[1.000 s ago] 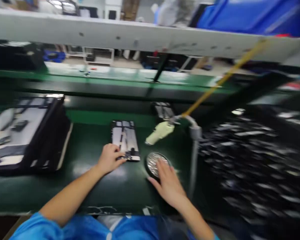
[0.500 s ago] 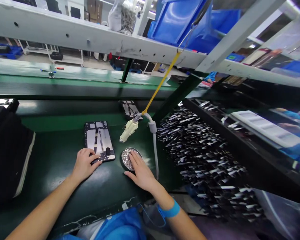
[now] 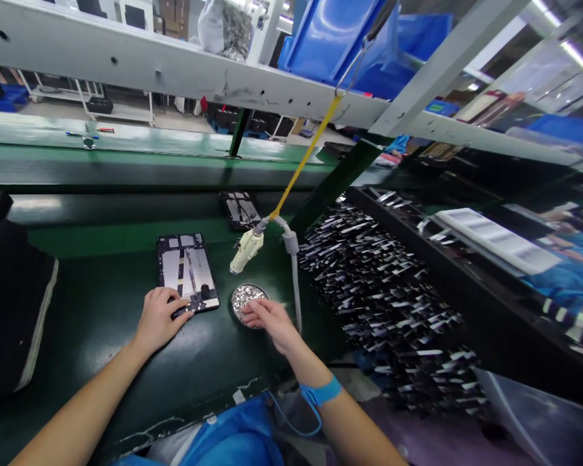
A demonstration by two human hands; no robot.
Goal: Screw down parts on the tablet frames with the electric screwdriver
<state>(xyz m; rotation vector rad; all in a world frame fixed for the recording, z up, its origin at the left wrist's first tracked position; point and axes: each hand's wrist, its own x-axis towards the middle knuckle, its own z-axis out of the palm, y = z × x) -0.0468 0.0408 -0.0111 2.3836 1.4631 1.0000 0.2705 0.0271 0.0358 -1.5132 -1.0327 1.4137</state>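
The left hand [image 3: 159, 317] lies on the green table [image 3: 102, 323] with its fingers bent over the near left corner of an opened tablet [image 3: 187, 268]. It presses down on the tablet rather than closing round it. The tablet lies flat, inner side up, just ahead of the person and a little left of centre. Just to its right stands a small round dish [image 3: 243, 294] full of tiny shiny screws. The right hand [image 3: 271, 318] is at the near rim of that dish, with its fingertips drawn together over the screws. Whether they have one pinched I cannot tell, since the screws are too small to make out. A blue strap [image 3: 321, 392] circles the right wrist, and a thin cord runs from it toward the body. Above the dish hangs a cream-coloured screwdriver [image 3: 245, 251], tilted with its tip down and to the left. It hangs from a yellow cord [image 3: 305, 158] that runs up to the grey shelf beam [image 3: 175, 68], and a grey hose [image 3: 295, 285] drops from its top end down to the table. A second tablet [image 3: 240, 210] lies farther back on the dark belt. On the right there is a big heap of thin metal strips [image 3: 383, 291], and beyond it a white tray [image 3: 498, 239]. A black stack [image 3: 10, 304] stands at the left edge, well apart from the hands. Blue bins [image 3: 350, 39] sit on the shelf overhead.
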